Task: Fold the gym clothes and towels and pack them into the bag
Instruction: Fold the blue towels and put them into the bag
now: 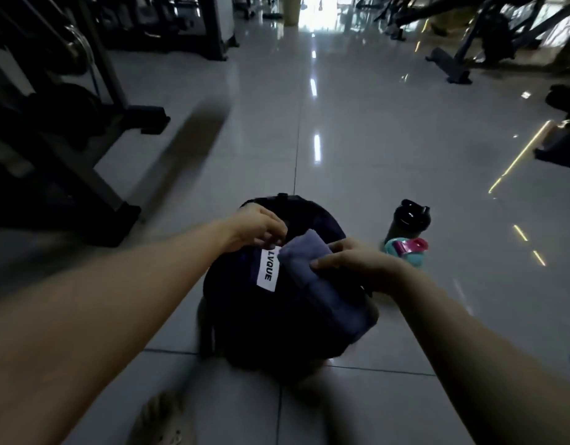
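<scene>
Folded blue-grey towel (312, 274), lying slantwise across the top of the dark bag (270, 329), at its mouth and not yet clearly inside. Gripped at the near end by the right hand (351, 261), fingers curled over the fold. Bag resting on the tiled floor (341, 139), white label (267, 268) facing up. Left hand (258, 229) pinching something at the bag's upper edge beside the label, probably the rim of the opening or a zip pull; too dark to tell which.

Judged as the packing step: feeding the towel in. To do it well:
- Hold the left pinch lifted and drawn away from the towel, stretching the mouth wide.
- Lead with the narrow end, angled down into the gap rather than flat across the fabric.
- Grip snugly around the fold, preventing unrolling on the way in.
- Push low and to one side, saving room for clothes to follow.
- Avoid snagging towel pile in the zip.

Just beside the bag on the right, a dark shaker bottle (408, 220) and a teal bottle (405, 252) with a pink lid, near enough for tipping by a careless elbow. Further out, gym machines (68, 130) along the left.
</scene>
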A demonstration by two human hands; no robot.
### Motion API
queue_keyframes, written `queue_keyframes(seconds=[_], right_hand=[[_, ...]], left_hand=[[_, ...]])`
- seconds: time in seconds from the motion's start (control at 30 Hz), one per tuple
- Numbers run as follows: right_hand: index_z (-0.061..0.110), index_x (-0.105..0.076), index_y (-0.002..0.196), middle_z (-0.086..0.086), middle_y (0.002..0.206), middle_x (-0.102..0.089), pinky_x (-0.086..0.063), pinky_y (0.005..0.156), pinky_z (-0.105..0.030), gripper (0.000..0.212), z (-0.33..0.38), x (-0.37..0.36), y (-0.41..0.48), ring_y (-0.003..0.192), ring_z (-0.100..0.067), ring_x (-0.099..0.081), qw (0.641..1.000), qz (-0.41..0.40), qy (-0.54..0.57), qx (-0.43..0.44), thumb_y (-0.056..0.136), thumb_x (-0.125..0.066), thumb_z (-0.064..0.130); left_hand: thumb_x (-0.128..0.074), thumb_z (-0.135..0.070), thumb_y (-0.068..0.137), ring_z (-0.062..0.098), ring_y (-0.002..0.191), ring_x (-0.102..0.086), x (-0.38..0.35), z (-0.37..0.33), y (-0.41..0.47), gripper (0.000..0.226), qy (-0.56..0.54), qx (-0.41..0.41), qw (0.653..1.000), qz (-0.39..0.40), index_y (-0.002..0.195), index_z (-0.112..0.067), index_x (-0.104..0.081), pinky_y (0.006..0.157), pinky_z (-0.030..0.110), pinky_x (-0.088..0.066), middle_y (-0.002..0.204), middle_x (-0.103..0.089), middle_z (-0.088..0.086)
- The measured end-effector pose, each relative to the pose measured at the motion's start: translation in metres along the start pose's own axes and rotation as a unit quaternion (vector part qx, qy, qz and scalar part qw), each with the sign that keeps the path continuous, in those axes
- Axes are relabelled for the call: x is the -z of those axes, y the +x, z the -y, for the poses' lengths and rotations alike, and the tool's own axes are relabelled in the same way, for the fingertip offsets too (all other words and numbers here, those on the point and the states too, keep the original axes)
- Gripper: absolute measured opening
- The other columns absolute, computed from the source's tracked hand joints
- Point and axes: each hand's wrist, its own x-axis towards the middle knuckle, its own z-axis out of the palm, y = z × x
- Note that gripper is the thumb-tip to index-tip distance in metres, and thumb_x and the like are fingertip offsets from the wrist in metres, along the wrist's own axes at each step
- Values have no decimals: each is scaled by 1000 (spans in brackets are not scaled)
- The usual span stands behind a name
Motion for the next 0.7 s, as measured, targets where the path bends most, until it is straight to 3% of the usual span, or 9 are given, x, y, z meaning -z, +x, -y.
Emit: queue_keyframes(seconds=[0.07, 0.1, 0.2, 0.27, 0.37, 0.47, 0.53, 0.6, 0.7], right_hand=[[7, -73, 107, -14, 92, -75, -58, 73, -30, 31, -12, -3, 10, 80, -17, -71, 999, 13, -25, -16, 85, -80, 28], [5, -73, 106, -15, 91, -74, -56, 68, -28, 31, -19, -4, 17, 76, -15, -69, 999, 0, -31, -20, 86, -79, 28], [5, -74, 104, -25, 103, -72, -54, 76, -38, 37, -31, -9, 33, 82, -24, -67, 1000, -14, -19, -18, 81, -82, 32], [6, -75, 101, -23, 99, -73, -55, 77, -41, 33, -31, -9, 41, 83, -26, -68, 1000, 4, -21, -14, 80, -84, 30], [3, -74, 99, -22, 95, -72, -55, 74, -38, 35, -27, -6, 49, 80, -25, -68, 1000, 12, -24, -10, 79, -85, 28], [0, -71, 104, -18, 95, -72, -55, 76, -42, 50, -32, -2, 53, 84, -32, -67, 1000, 0, -25, -15, 76, -87, 38], [5, -72, 108, -17, 104, -74, -57, 86, -42, 38, -39, 5, 53, 99, -34, -70, 1000, 13, 3, -25, 81, -83, 29], [7, -73, 108, -17, 105, -74, -57, 86, -38, 24, -45, 10, 53, 101, -32, -71, 1000, 17, 20, -17, 86, -77, 17], [14, -74, 105, -11, 99, -74, -60, 82, -34, 17, -52, 14, 56, 96, -25, -70, 998, -45, -36, -3, 88, -75, 15]], left_hand=[[-66, -3, 92, 20, 70, -68, -1, 24, 5, 7, -12, 30, 999, 0, 96, 1, -71, 57, 26, -57, 84, -70, 16], [-69, -15, 94, 20, 77, -71, -2, 33, 9, 18, -25, 43, 999, 3, 103, 0, -70, 62, 29, -60, 92, -71, 16], [-74, -55, 82, 21, 105, -68, -6, 47, 21, 53, -50, 89, 993, 61, 115, -13, -69, 80, 37, -57, 113, -69, 6], [-80, -50, 78, 20, 100, -65, -14, 46, 28, 38, -14, 83, 988, 127, 102, -20, -76, 84, 38, -54, 104, -70, 2], [-84, -26, 78, 22, 92, -66, -23, 40, 37, 16, 44, 41, 989, 131, 92, -18, -81, 85, 42, -55, 92, -74, 4], [-83, -18, 79, 21, 86, -67, -19, 37, 45, 11, 56, 27, 994, 93, 90, -15, -80, 81, 42, -56, 81, -74, 2], [-81, -15, 81, 17, 78, -66, -15, 39, 47, 11, 51, 23, 997, 54, 92, -13, -79, 69, 33, -55, 75, -73, -1], [-78, -15, 85, 17, 79, -68, -14, 45, 49, 14, 24, 31, 999, 28, 98, -11, -77, 65, 29, -54, 83, -75, 1], [-71, -21, 92, 22, 88, -71, -18, 68, 52, 10, -31, 47, 996, -76, 96, -13, -74, 76, 36, -60, 101, -75, 10]])
